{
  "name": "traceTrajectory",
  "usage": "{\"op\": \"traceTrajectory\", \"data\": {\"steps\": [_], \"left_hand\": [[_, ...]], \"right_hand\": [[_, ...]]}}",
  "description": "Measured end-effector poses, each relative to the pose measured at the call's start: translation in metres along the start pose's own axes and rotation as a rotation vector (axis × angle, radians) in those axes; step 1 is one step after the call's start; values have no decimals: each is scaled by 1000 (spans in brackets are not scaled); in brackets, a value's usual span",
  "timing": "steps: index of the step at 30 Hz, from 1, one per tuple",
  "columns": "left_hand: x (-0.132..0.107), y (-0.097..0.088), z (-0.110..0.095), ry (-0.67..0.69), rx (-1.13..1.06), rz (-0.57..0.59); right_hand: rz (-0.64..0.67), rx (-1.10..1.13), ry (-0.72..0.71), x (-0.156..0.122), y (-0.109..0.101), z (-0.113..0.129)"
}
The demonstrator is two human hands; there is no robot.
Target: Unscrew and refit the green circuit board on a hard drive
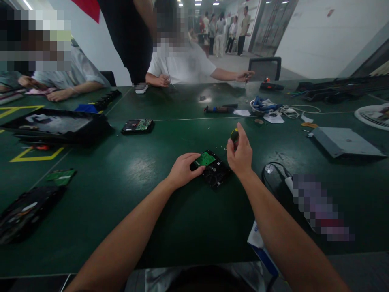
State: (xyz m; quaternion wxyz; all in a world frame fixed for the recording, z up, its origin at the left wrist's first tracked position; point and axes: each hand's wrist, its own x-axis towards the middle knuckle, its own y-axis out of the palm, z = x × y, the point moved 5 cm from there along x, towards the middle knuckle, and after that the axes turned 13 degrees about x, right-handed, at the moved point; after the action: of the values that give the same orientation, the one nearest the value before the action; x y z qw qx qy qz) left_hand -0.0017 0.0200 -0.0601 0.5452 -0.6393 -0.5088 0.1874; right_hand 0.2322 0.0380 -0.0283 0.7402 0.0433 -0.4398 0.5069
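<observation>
Black hard drive (pixel 216 169) lies gripped by the half-curled left hand (pixel 182 170), the right hand (pixel 241 154) closed around a yellowish tool (pixel 234 134).

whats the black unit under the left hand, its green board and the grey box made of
Black unit: probably metal, possibly plastic, dull with faint highlights. Green board: likely circuit-board laminate, flat and satin green. Grey box: perhaps painted sheet metal, given its flat matte face.

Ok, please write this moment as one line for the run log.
left hand holds black device, green board facing up | right hand holds yellow-black tool | rest: grey case on green table
</observation>
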Motion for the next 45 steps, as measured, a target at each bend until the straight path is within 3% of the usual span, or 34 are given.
{"op": "traceTrajectory", "data": {"steps": [33,45], "left_hand": [[-3,-3,2,-1,-44,39],[-3,0,5,-14,-42,37]], "right_hand": [[-123,75,32,-2,-7,0],[-161,154,-45,-8,0,0]]}}
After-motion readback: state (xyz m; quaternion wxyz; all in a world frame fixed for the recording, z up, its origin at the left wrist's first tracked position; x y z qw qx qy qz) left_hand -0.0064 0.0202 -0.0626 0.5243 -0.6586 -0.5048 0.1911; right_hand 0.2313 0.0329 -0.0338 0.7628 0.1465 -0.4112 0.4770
